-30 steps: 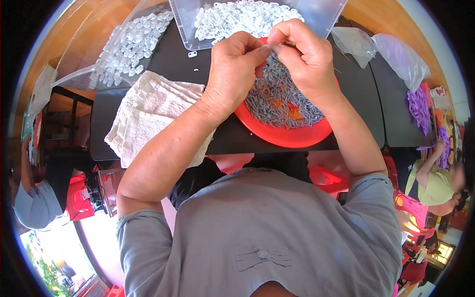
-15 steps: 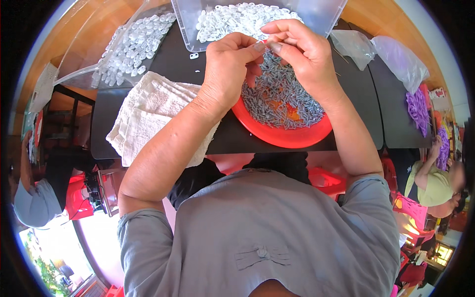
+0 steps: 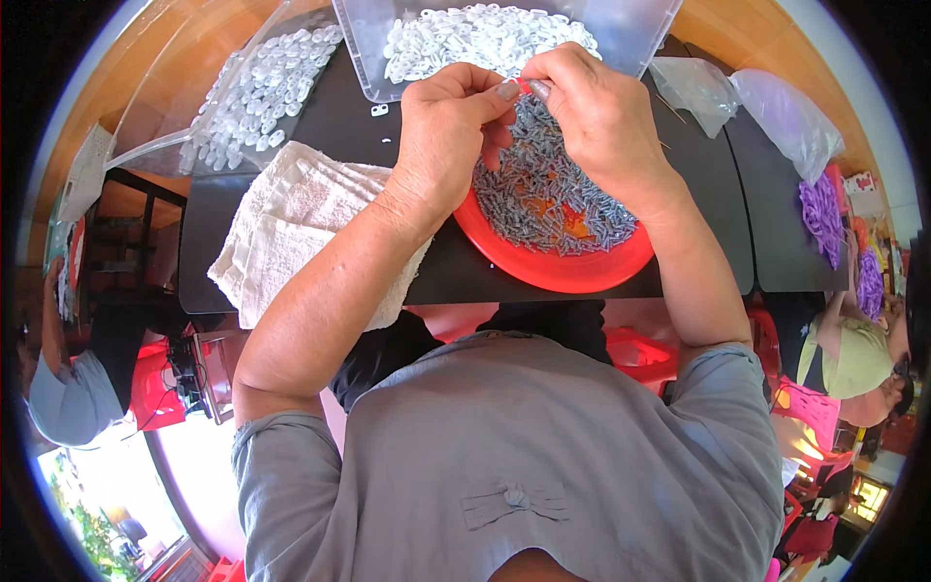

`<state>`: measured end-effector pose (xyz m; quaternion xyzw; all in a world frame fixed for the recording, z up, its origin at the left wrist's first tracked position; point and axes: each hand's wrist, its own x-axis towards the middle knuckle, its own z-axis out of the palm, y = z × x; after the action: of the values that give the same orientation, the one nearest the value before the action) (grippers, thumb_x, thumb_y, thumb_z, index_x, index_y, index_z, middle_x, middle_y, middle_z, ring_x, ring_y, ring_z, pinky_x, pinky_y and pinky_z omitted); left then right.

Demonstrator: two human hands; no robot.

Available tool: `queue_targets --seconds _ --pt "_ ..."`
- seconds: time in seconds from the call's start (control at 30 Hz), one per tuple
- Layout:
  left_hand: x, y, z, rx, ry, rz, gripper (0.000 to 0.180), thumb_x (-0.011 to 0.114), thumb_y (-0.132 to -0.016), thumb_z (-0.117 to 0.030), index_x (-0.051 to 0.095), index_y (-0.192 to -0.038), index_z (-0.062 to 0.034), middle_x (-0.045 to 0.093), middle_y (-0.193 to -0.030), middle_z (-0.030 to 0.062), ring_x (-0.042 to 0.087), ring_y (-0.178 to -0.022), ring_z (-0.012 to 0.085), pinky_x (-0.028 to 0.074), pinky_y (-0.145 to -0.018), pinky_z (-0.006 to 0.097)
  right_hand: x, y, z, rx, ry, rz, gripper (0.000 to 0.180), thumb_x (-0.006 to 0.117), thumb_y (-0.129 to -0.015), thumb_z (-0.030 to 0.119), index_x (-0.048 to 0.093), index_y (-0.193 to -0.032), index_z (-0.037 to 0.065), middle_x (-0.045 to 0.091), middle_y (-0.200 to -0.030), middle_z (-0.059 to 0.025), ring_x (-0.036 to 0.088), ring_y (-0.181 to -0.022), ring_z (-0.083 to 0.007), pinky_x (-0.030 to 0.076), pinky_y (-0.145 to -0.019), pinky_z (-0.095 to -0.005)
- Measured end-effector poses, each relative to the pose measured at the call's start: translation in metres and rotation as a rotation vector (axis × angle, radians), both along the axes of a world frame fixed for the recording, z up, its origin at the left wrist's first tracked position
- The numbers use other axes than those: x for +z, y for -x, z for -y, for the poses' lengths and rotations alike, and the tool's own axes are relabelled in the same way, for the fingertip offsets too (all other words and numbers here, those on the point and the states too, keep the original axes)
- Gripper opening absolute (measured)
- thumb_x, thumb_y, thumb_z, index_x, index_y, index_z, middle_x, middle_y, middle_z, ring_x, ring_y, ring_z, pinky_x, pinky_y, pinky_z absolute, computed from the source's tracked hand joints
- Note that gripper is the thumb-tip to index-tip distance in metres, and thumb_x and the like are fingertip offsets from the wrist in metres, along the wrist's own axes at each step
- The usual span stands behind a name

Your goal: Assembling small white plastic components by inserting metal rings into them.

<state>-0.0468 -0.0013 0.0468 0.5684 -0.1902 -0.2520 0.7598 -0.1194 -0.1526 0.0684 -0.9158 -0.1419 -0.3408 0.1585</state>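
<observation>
Both hands meet above the far rim of a red basin [image 3: 558, 270] filled with small grey rod-like pieces [image 3: 553, 184]. My left hand [image 3: 446, 126] pinches thumb against fingers, its other fingers curled. Fingertip to fingertip with it, my right hand [image 3: 606, 126] is pinched closed too. Whatever lies between the fingertips is too small and covered to make out. Just beyond the hands stands a clear plastic bin [image 3: 364, 58] holding many small white oval pieces [image 3: 475, 39]. One loose white piece with two holes [image 3: 379, 110] lies on the dark table [image 3: 436, 262] beside the bin.
A folded cream towel [image 3: 301, 223] lies left of the basin. Farther left, a tilted clear container [image 3: 155, 145] holds more white pieces [image 3: 262, 92]. Clear plastic bags [image 3: 790, 116] and a purple bundle [image 3: 821, 218] lie at the right. Other people sit at both sides.
My right hand's fingers have curled inward and closed near the left fingertips; before, they were more spread. The left hand has hardly moved. The person at the right has shifted.
</observation>
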Motion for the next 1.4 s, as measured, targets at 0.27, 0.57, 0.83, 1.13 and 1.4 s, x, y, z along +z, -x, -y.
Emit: queue_targets --seconds 0.27,0.57,0.83,1.13,1.4 --pt "0.001 0.001 0.0 0.0 -0.022 0.01 0.012 0.061 -0.091 -0.008 0.062 -0.092 0.0034 0.06 -0.073 0.006 0.056 -0.056 0.0117 0.041 -0.044 0.024 0.0 0.002 -0.003 -0.076 0.066 -0.031 0.02 0.057 -0.081 -0.005 0.056 -0.097 0.005 0.063 -0.086 -0.0118 0.064 -0.076 -0.031 0.049 -0.063 -0.0381" --pt "0.0 0.002 0.001 0.024 -0.092 0.103 0.01 0.062 -0.092 -0.009 0.062 -0.091 0.0018 0.061 -0.072 0.0047 0.055 -0.056 0.0102 0.041 -0.044 0.023 -0.004 0.0 -0.007 -0.027 -0.058 -0.026 0.016 0.054 -0.085 -0.004 0.056 -0.099 0.004 0.064 -0.083 -0.0138 0.064 -0.075 -0.0321 0.05 -0.064 -0.0359" --pt "-0.002 0.006 0.002 0.069 -0.049 0.028 0.012 0.062 -0.091 -0.008 0.061 -0.089 0.0032 0.061 -0.072 0.0042 0.054 -0.056 0.008 0.041 -0.043 0.022 -0.01 -0.002 -0.008 -0.01 -0.168 -0.011 0.014 0.053 -0.086 -0.004 0.057 -0.098 0.002 0.063 -0.079 -0.0148 0.064 -0.072 -0.0307 0.049 -0.063 -0.0341" --pt "-0.005 0.008 0.003 0.134 -0.026 0.126 0.011 0.062 -0.089 -0.007 0.062 -0.084 0.0037 0.059 -0.067 0.0037 0.051 -0.053 0.0075 0.04 -0.043 0.022 -0.016 -0.005 -0.015 0.031 -0.229 0.027 0.015 0.052 -0.084 -0.008 0.058 -0.094 0.001 0.064 -0.077 -0.0137 0.064 -0.068 -0.0276 0.048 -0.061 -0.033" --pt "0.001 0.005 0.0 0.097 -0.001 0.038 0.011 0.064 -0.089 -0.007 0.063 -0.085 0.003 0.061 -0.069 0.0039 0.053 -0.054 0.0081 0.041 -0.044 0.022 -0.014 -0.003 -0.011 0.029 -0.315 -0.003 0.016 0.052 -0.085 -0.007 0.059 -0.096 0.001 0.065 -0.078 -0.0129 0.062 -0.066 -0.0236 0.048 -0.061 -0.0307"
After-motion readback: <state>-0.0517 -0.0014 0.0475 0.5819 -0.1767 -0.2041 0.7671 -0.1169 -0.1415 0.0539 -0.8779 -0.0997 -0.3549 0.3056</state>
